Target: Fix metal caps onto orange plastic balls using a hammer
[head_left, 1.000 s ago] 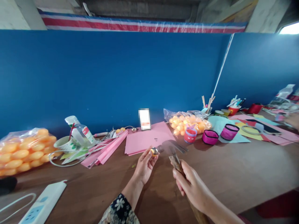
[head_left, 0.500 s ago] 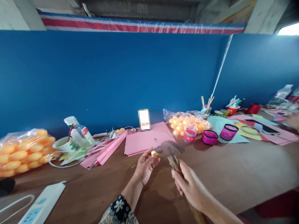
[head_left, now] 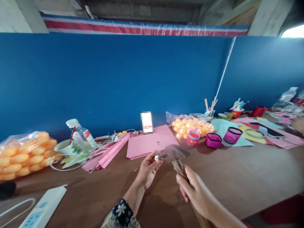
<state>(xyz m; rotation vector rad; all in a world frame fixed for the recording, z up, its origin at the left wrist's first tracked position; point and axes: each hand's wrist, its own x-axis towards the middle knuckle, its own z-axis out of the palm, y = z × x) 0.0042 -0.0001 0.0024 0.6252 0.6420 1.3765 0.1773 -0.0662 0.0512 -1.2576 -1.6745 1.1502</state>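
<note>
A small shiny ball point(head_left: 158, 156), silvery above and orange below, is pinched between the fingers of my left hand point(head_left: 147, 172) over the brown table. My right hand point(head_left: 193, 186) is wrapped round the wooden handle of a hammer point(head_left: 179, 167). The hammer's metal head, smeared by motion, is right beside the ball; whether they touch is hard to tell. Just behind both hands lie sheets of pink paper point(head_left: 147, 144) with small dark bits on them.
Bags of orange balls stand at the left point(head_left: 22, 155) and behind the hammer point(head_left: 187, 125). A power strip point(head_left: 44, 207) lies front left. Pink paper strips point(head_left: 111, 152), a tilted bottle point(head_left: 83, 136), purple rings point(head_left: 213, 140) and a phone point(head_left: 268, 129) are along the back.
The ball has turned in my left fingers, showing more of its silvery part. My right hand has shifted slightly right and down with the hammer.
</note>
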